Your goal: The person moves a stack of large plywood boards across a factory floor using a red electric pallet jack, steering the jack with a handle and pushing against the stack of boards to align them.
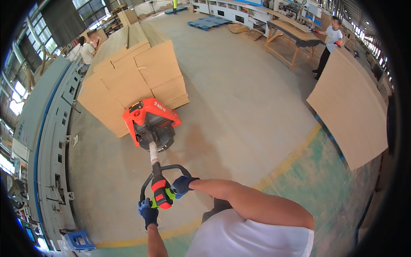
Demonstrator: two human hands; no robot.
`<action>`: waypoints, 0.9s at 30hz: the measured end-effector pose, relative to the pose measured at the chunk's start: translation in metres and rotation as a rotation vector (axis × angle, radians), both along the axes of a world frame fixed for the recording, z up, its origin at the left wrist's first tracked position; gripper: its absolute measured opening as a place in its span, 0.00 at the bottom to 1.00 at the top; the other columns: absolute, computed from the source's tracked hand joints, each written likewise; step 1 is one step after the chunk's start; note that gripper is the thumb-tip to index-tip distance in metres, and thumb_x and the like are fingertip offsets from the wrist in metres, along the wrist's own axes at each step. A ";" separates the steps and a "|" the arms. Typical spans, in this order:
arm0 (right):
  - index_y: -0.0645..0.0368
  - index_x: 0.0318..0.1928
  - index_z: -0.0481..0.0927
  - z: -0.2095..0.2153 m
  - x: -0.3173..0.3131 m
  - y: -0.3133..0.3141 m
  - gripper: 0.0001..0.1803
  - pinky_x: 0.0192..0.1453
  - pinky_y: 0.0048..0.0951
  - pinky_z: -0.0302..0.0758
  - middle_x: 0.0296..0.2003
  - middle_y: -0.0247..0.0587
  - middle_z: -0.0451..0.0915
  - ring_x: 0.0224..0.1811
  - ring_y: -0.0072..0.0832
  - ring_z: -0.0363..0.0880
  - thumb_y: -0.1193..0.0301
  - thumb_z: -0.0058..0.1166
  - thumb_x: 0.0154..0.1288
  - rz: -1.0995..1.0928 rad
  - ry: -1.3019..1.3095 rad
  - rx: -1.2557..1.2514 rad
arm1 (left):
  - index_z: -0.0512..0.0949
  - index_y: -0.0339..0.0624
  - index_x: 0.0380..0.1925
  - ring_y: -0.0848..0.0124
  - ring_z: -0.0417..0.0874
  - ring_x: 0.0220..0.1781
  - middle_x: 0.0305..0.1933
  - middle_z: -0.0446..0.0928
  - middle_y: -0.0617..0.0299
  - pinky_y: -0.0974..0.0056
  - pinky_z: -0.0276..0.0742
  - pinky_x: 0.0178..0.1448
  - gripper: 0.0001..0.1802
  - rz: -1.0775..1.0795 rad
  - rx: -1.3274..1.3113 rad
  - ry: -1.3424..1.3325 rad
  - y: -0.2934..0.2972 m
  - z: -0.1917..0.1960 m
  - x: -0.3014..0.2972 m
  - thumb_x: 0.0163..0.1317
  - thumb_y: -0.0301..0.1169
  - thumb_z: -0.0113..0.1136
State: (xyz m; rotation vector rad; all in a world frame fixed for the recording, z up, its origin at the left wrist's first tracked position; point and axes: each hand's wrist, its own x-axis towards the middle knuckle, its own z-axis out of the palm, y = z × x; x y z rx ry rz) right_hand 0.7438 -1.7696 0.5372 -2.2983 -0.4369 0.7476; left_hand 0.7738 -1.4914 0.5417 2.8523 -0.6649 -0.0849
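Observation:
Both my hands, in dark blue gloves, are on the control handle (160, 188) of a red and black pallet truck (147, 122). My left hand (148, 212) is closed round the grip on the left, and my right hand (183, 185) is closed round the one on the right. Green parts of the handle head show beside both gloves. A pale-wrapped shaft (153, 153) joins the handle to the truck's body. Right behind that body stands a tall stack of tan boards (141, 70); the truck's forks are hidden.
A long grey machine (49, 141) lines the left, with a blue stool (79, 240) near its end. Another board stack (351, 107) stands at right, beside a person (333, 38) near a wooden workbench (291, 36). Blue pallets (209, 22) lie far back; another person (87, 51) stands behind the load.

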 end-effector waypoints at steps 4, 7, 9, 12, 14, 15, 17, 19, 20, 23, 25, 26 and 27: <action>0.52 0.41 0.81 -0.019 -0.010 -0.011 0.25 0.45 0.40 0.74 0.36 0.43 0.83 0.42 0.41 0.80 0.49 0.64 0.47 -0.013 0.006 0.016 | 0.76 0.44 0.33 0.56 0.75 0.41 0.30 0.77 0.61 0.55 0.71 0.48 0.17 -0.029 -0.074 -0.053 -0.008 -0.017 -0.012 0.39 0.23 0.65; 0.51 0.41 0.82 -0.026 -0.015 -0.013 0.25 0.45 0.40 0.74 0.36 0.43 0.83 0.42 0.41 0.80 0.50 0.64 0.46 -0.011 -0.012 0.012 | 0.75 0.43 0.32 0.58 0.76 0.40 0.28 0.76 0.61 0.55 0.69 0.52 0.14 -0.068 -0.095 -0.087 -0.013 -0.025 -0.016 0.41 0.24 0.64; 0.50 0.42 0.82 -0.021 -0.020 -0.009 0.24 0.46 0.41 0.74 0.38 0.44 0.82 0.43 0.41 0.80 0.51 0.63 0.46 0.027 -0.006 -0.036 | 0.74 0.43 0.30 0.58 0.77 0.36 0.27 0.76 0.59 0.53 0.68 0.55 0.11 -0.072 -0.109 -0.109 -0.007 -0.033 -0.026 0.43 0.25 0.63; 0.51 0.43 0.82 -0.033 -0.035 0.002 0.25 0.48 0.41 0.75 0.39 0.45 0.82 0.45 0.43 0.80 0.51 0.63 0.47 0.034 0.015 -0.032 | 0.73 0.44 0.25 0.56 0.77 0.33 0.25 0.74 0.58 0.51 0.66 0.59 0.06 -0.036 -0.087 -0.033 0.011 -0.054 -0.043 0.47 0.26 0.61; 0.50 0.43 0.82 -0.032 -0.040 -0.001 0.24 0.48 0.41 0.75 0.39 0.44 0.82 0.44 0.43 0.80 0.53 0.64 0.47 0.064 0.028 -0.038 | 0.73 0.45 0.25 0.55 0.76 0.33 0.25 0.74 0.59 0.52 0.67 0.58 0.07 -0.047 -0.071 -0.069 0.004 -0.050 -0.051 0.47 0.26 0.61; 0.51 0.43 0.82 -0.032 -0.043 -0.005 0.24 0.48 0.41 0.75 0.39 0.44 0.82 0.45 0.43 0.80 0.52 0.64 0.47 0.072 0.010 -0.023 | 0.73 0.45 0.25 0.55 0.76 0.34 0.25 0.74 0.58 0.52 0.68 0.56 0.07 -0.041 -0.069 -0.061 -0.002 -0.043 -0.054 0.46 0.26 0.60; 0.51 0.43 0.82 -0.030 -0.046 -0.007 0.24 0.48 0.42 0.75 0.38 0.44 0.82 0.44 0.43 0.80 0.52 0.65 0.47 0.063 0.017 -0.022 | 0.73 0.45 0.25 0.54 0.75 0.36 0.25 0.75 0.57 0.52 0.69 0.51 0.07 -0.004 -0.027 -0.017 -0.001 -0.045 -0.053 0.46 0.26 0.61; 0.52 0.43 0.82 -0.048 -0.047 -0.004 0.25 0.49 0.41 0.75 0.39 0.45 0.82 0.45 0.43 0.79 0.51 0.64 0.47 0.051 -0.014 -0.027 | 0.73 0.44 0.26 0.51 0.74 0.39 0.26 0.75 0.56 0.52 0.70 0.44 0.08 0.011 -0.066 -0.029 -0.006 -0.047 -0.060 0.44 0.25 0.62; 0.53 0.43 0.82 -0.045 -0.048 0.000 0.25 0.49 0.41 0.75 0.40 0.45 0.82 0.46 0.43 0.79 0.51 0.64 0.48 0.044 -0.027 -0.034 | 0.73 0.44 0.26 0.51 0.74 0.39 0.27 0.76 0.56 0.52 0.70 0.44 0.09 0.002 -0.080 -0.072 -0.003 -0.051 -0.065 0.44 0.26 0.62; 0.54 0.43 0.82 -0.029 -0.056 -0.013 0.25 0.51 0.41 0.74 0.41 0.46 0.82 0.47 0.43 0.79 0.52 0.63 0.48 0.084 0.046 -0.034 | 0.74 0.42 0.28 0.51 0.74 0.39 0.29 0.77 0.56 0.53 0.70 0.44 0.10 0.060 -0.059 -0.042 -0.005 -0.053 -0.078 0.44 0.26 0.62; 0.54 0.43 0.82 -0.032 -0.058 -0.017 0.25 0.51 0.41 0.74 0.41 0.46 0.82 0.47 0.43 0.79 0.52 0.63 0.48 0.052 0.069 -0.025 | 0.74 0.42 0.28 0.51 0.74 0.39 0.29 0.77 0.55 0.52 0.70 0.44 0.10 0.036 -0.086 -0.045 -0.008 -0.055 -0.076 0.44 0.26 0.63; 0.53 0.43 0.82 -0.036 -0.060 -0.023 0.25 0.51 0.41 0.75 0.41 0.46 0.82 0.48 0.43 0.79 0.52 0.63 0.48 0.025 0.067 -0.016 | 0.75 0.41 0.29 0.51 0.74 0.39 0.30 0.77 0.55 0.52 0.70 0.45 0.10 0.044 -0.080 -0.032 -0.012 -0.056 -0.076 0.44 0.26 0.63; 0.53 0.43 0.83 -0.039 -0.062 -0.024 0.24 0.50 0.41 0.75 0.40 0.46 0.82 0.47 0.43 0.79 0.52 0.64 0.47 0.026 0.051 -0.006 | 0.76 0.40 0.30 0.50 0.75 0.40 0.31 0.77 0.54 0.52 0.70 0.45 0.11 0.048 -0.074 -0.018 -0.014 -0.057 -0.076 0.44 0.26 0.62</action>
